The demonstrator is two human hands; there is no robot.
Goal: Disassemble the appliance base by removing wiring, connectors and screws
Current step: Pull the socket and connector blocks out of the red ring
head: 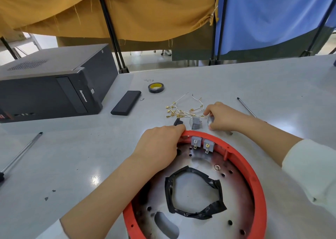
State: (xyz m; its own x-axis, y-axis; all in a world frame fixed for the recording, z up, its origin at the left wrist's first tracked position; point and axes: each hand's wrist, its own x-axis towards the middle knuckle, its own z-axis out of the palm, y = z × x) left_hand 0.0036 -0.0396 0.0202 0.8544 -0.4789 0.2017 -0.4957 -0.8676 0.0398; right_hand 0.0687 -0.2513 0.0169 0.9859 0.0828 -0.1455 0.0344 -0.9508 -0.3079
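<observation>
Where fingers (pixel 179 129) curl: base rim (pixel 234 148).

Base up front, loose bits piled just behind it

The appliance base (pixel 252 175) sits near on the table (pixel 72 157), two switches (pixel 201 144) inside its far rim. Just beyond: a loose switch (pixel 195 124), then the wire pile (pixel 183 110), tape roll (pixel 156 87) farther. Computer tower (pixel 51 86) far left, a flat case (pixel 126 102) beside it.
</observation>
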